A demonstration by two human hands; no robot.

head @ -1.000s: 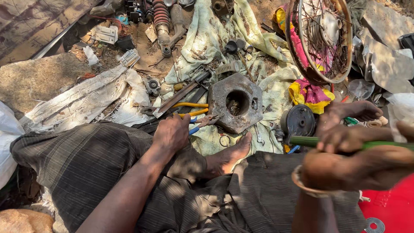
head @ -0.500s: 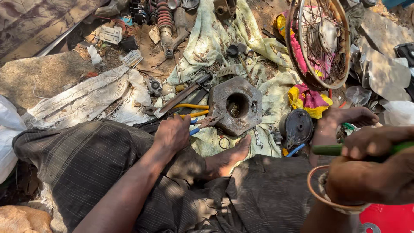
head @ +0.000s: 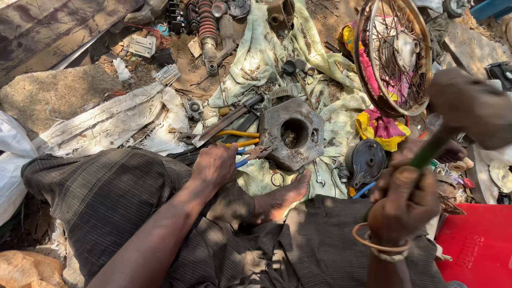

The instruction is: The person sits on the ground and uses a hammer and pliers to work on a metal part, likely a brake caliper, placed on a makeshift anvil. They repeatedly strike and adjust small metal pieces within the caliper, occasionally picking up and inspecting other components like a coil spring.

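Note:
My left hand (head: 216, 166) rests on my knee with its fingers curled over the blue handles of a pair of pliers (head: 255, 155), whose jaws point at a grey metal block with a round hole (head: 292, 133). Yellow-handled pliers (head: 241, 137) lie just beyond the hand. My right hand (head: 402, 200), a bangle on its wrist, grips a green-handled tool (head: 431, 152). The tool's brown upper end (head: 472, 106) is raised close to the camera and blurred. My bare foot (head: 282, 198) lies below the block.
A spoked wheel (head: 392, 53) stands at the upper right over yellow and pink cloth. A black round cover (head: 365, 160), small wrenches, a red spring shock (head: 207, 26) and scattered parts lie on a pale cloth (head: 266, 53). A red box (head: 477, 248) sits at the lower right.
My right hand has swung the green-handled tool from lying level to pointing up, its brown end now near the camera. My left hand has stayed put on the knee.

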